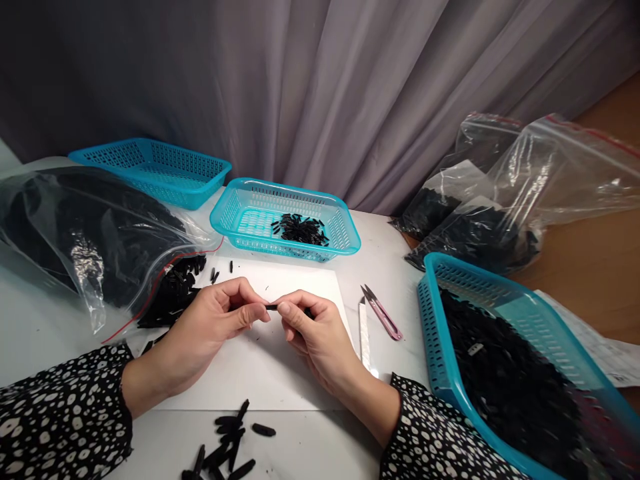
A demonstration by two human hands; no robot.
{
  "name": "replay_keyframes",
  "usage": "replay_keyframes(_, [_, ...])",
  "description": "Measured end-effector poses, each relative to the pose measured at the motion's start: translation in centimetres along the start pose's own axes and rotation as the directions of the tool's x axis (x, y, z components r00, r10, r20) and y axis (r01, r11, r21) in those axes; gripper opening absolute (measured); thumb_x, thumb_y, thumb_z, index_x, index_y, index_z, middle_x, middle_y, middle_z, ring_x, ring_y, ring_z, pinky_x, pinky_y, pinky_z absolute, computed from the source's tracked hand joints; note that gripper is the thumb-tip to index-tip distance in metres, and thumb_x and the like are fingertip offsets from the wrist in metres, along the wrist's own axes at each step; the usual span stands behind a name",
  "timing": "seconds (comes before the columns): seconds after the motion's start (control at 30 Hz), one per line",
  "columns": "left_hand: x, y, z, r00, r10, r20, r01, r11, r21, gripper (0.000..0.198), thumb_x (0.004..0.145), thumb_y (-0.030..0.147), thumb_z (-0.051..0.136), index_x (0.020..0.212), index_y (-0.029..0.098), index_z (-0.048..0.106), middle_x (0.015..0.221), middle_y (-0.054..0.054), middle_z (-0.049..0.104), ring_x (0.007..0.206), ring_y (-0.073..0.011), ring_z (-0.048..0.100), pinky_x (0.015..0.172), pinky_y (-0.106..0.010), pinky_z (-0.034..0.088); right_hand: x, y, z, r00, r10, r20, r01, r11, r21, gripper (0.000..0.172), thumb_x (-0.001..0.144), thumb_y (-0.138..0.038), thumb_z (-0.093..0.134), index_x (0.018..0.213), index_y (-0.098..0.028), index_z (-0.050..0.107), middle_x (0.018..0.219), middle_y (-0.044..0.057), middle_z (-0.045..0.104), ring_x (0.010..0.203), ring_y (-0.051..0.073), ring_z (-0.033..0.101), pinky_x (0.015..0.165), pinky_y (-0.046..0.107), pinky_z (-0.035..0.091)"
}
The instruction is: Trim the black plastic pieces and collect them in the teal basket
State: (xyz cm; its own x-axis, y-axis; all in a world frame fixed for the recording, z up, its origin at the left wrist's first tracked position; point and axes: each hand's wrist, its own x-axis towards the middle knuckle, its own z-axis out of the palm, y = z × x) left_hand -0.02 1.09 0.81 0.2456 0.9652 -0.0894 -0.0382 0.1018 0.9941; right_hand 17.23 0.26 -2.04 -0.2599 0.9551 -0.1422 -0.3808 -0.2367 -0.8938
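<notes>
Over a white sheet [235, 380], my left hand [225, 317] and my right hand [313, 327] meet almost fingertip to fingertip. Between them runs a thin black strip-like piece [271, 307], pinched at both ends by thumbs and fingers. Most of that piece is hidden, so its exact kind cannot be made out. Near my left wrist, similar small black pieces [175, 287] spill from a clear zip bag [90, 233]. More black elongated pieces [230, 440] lie loose in front of the sheet. Right of my right hand are pink thread snips [384, 315] and a white-handled craft knife [365, 333].
A blue basket [230, 230] behind the hands holds a small heap of black pieces. Another blue basket [205, 193] stands at the back left. A large blue basket [433, 347] full of black pieces is at right, with clear bags [540, 167] behind it.
</notes>
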Motion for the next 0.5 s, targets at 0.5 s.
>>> replay_keyframes(0.5, [0.35, -0.31, 0.59, 1.0, -0.024, -0.002, 0.024, 0.989, -0.149, 0.008, 0.083, 0.025, 0.071, 0.09, 0.021, 0.069, 0.092, -0.002, 0.066, 0.088, -0.0168, 0.062, 0.078, -0.028, 0.048, -0.07, -0.68, 0.14, 0.995, -0.079, -0.063, 0.08, 0.997, 0.02, 0.014, 0.074, -0.031, 0.08, 0.083, -0.02, 0.079, 0.051, -0.006, 0.05, 0.045, 0.006, 0.029, 0.041, 0.022, 0.018])
